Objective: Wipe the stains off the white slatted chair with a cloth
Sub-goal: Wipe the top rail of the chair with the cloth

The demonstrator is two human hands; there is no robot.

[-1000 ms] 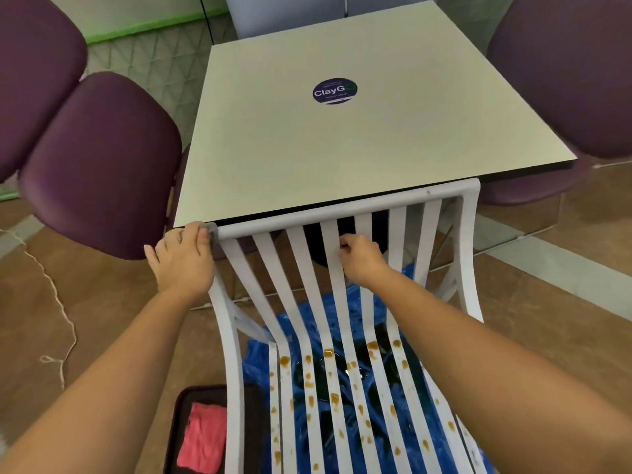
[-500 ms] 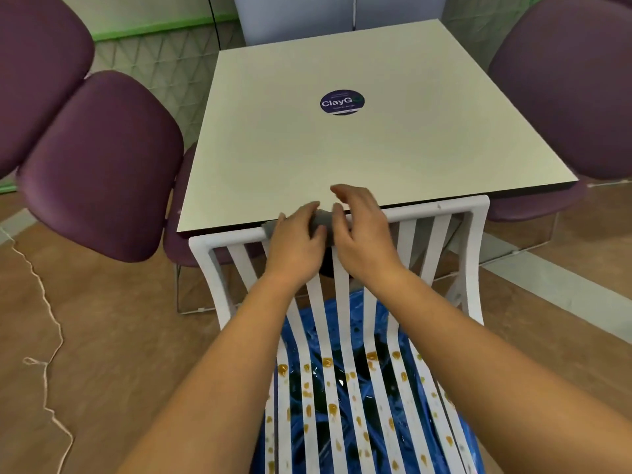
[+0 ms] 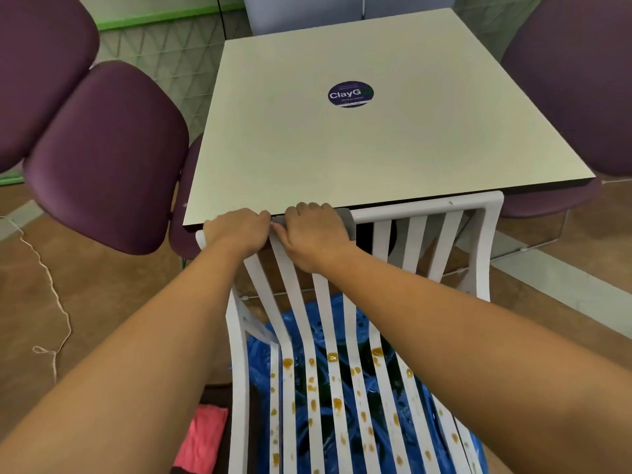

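1. Worktop (image 3: 376, 148): square, matte cream top, thin dark edge, with a round navy sticker (image 3: 350, 94).
2. Purple chairs (image 3: 102, 155): padded, rounded, smooth upholstery, on both sides of the worktop.
3. White slatted chair (image 3: 478, 241): glossy painted slats curving from the top rail down to the seat, rail tucked against the worktop's near edge.
4. Blue sheet (image 3: 307, 323): crinkled shiny plastic under the seat.
5. Left hand (image 3: 239, 230): fingers curled over the rail's left corner.
6. Right hand (image 3: 314, 234): just beside it, clamping the grey cloth (image 3: 345, 217) round the rail; a soft end pokes out to its right.
7. Stains (image 3: 337, 403): amber blobs dotted over the seat slats.
8. Half a second ago both hands sat mid-rail, with cloth showing left of the left hand; they have since slid left.
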